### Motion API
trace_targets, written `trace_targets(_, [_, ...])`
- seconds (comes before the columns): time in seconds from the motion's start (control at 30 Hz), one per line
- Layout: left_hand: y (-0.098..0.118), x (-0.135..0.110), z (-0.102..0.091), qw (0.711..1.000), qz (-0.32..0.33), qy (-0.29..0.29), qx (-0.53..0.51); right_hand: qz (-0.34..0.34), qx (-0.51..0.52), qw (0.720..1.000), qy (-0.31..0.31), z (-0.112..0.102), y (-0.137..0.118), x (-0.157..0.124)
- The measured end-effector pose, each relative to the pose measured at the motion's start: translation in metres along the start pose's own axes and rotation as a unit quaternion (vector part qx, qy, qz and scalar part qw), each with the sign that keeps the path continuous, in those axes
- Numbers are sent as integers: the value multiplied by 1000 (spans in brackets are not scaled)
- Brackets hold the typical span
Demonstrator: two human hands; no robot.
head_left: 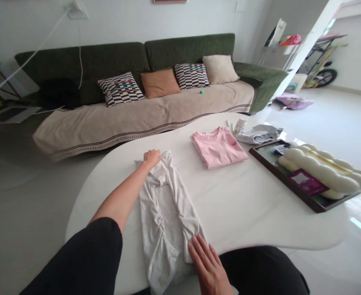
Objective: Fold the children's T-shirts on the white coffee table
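Gray garment (pixel 159 221) spread to the left of a folded pink shirt (pixel 219 148)

Farthest left of the pink shirt, and beyond it, a dark green sofa (pixel 107 57) begins; it runs along the wall behind the shirt and is draped with a beige throw (pixel 168 114). A black-and-white patterned cushion (pixel 120 89) sits on it, beyond and left of the shirt.

Nearer, left of the shirt, the person's left hand (pixel 151 157) rests on the far end of the gray garment, fingers curled; whether they pinch the cloth cannot be told. The garment lies lengthwise on the white table (pixel 248 209), left of the shirt and extending nearer to the person than it does, its long strips gathered and wrinkled.

Past the left hand, a tan cushion (pixel 160 83) leans on the sofa, beyond and left of the shirt. On the near side of the shirt, the right hand (pixel 209 264) lies open, palm down, fingers extended and pressing on the near part of the garment's right strip.

Right of the shirt, just beside it, lies a crumpled silver packet (pixel 260 133). Farther right stands a dark-rimmed tray (pixel 291 184) holding a puffy cream object (pixel 324 166) and a purple card (pixel 308 182).
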State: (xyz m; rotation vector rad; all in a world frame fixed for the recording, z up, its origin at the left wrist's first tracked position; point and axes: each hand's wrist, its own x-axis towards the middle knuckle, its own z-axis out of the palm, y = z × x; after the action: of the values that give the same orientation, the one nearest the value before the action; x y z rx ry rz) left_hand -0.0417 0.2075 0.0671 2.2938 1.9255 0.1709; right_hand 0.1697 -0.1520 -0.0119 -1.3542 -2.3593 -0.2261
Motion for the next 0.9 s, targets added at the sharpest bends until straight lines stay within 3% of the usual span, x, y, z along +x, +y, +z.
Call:
trace_targets(0.13, [25,-28,30,997,55,49,-4,-8,-15,1000,-12,8,1,-5])
trace_targets(0.3, [33,-45,63,999,38,-6,-5,-7,6,1000,-8,1,1,-5])
trace_targets(0.47, [36,-41,56,999,35,-29,-3,31,96,993,-61,-27,11,53])
trace_targets(0.53, [36,-41,49,999,24,-21,-5,73,110,987,-96,-23,15,84])
trace_targets(0.63, [26,-44,43,998,-35,45,-3,102,124,978,-131,-1,15,114])
trace_targets(0.7, [15,-48,46,993,-94,74,-13,103,128,976,-142,15,15,118])
trace_targets(0.77, [3,-50,52,989,-130,67,-37,104,128,976,-140,24,15,115])
trace_targets(0.9, [-7,-50,60,987,-134,54,-68,101,118,978,-141,26,14,109])
